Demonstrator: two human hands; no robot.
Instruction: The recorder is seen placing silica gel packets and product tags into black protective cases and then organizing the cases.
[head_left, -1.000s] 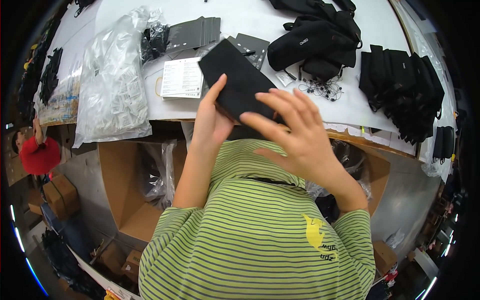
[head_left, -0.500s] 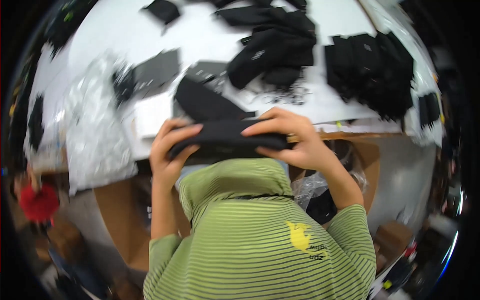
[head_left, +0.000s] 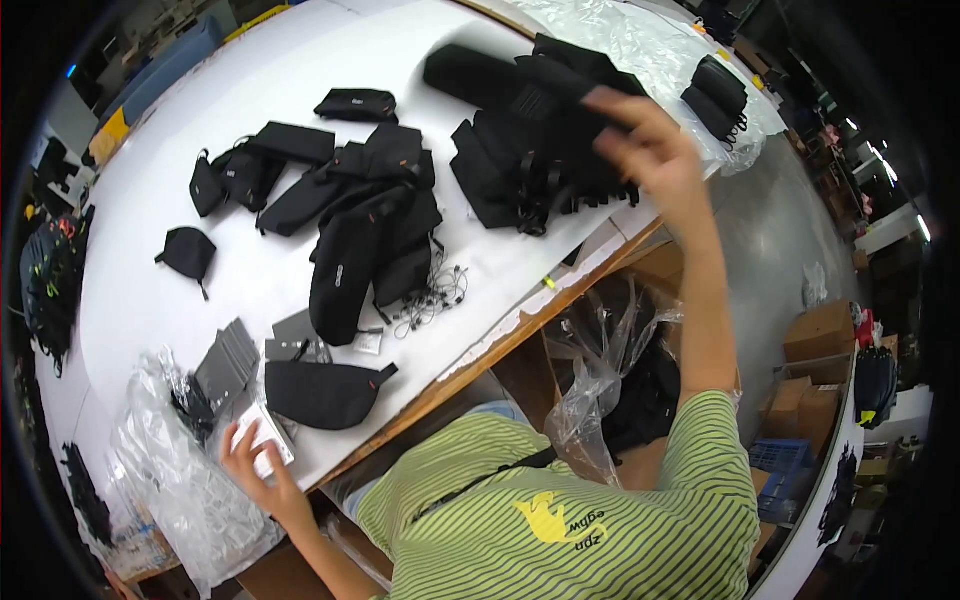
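Observation:
My right hand [head_left: 655, 160] reaches far over the table's right side, blurred by motion. Its fingers are at the end of a long black pouch [head_left: 475, 80], also blurred, above a pile of black pouches [head_left: 490, 175]. Down at the front left, my left hand [head_left: 262, 475] has its fingers apart and holds nothing. Beside it lie a small white stack [head_left: 270, 440] and a curved black pouch [head_left: 325, 393] with a tab at one end. Grey cards [head_left: 228, 362] lie just beyond these.
More black pouches [head_left: 365, 220] lie heaped mid-table near tangled thin black cords [head_left: 432, 300]. A clear plastic bag [head_left: 180, 490] sits at the left edge. Below the table's wooden front edge [head_left: 480, 370], a plastic-lined carton holds black items [head_left: 645, 400].
My hands have parted from the black pouch they both held before my body. The right has swung far out to the right with a pouch; the left has dropped to the left. The view has turned.

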